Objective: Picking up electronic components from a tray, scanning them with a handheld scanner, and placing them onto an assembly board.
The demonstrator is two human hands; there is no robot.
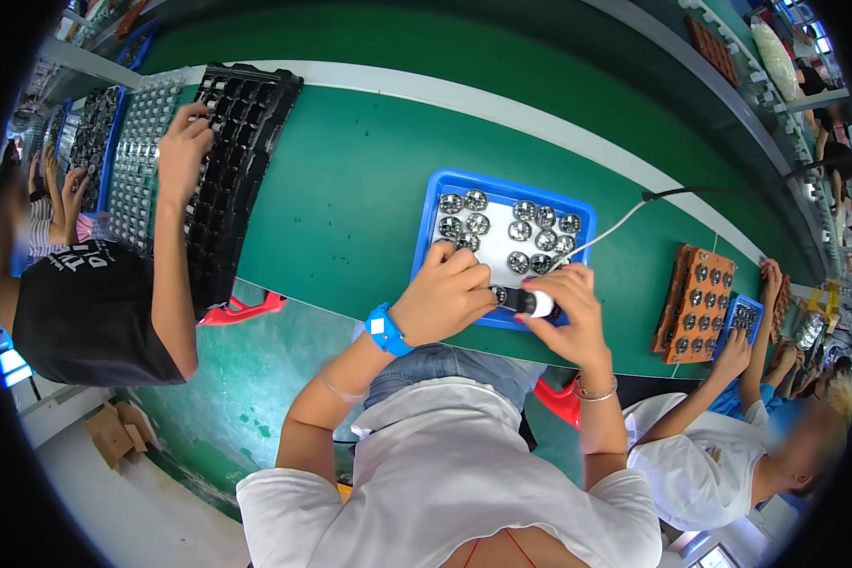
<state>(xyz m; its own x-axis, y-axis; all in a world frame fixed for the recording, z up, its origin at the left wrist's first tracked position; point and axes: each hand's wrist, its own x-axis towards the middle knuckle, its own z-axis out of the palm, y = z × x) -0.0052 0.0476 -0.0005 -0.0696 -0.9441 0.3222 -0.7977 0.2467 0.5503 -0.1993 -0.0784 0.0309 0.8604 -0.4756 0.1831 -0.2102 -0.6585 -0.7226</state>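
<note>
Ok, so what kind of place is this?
Probably a factory assembly line: a long green workbench, a blue tray of small round parts, and co-workers on both sides.

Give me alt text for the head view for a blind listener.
A person's right hand holds a white-and-black cylindrical object at the near edge of a blue tray of round, shiny parts, the left hand close beside it. The tray sits on a green workbench; at left, a co-worker's hand reaches over a black compartmented tray.
</note>
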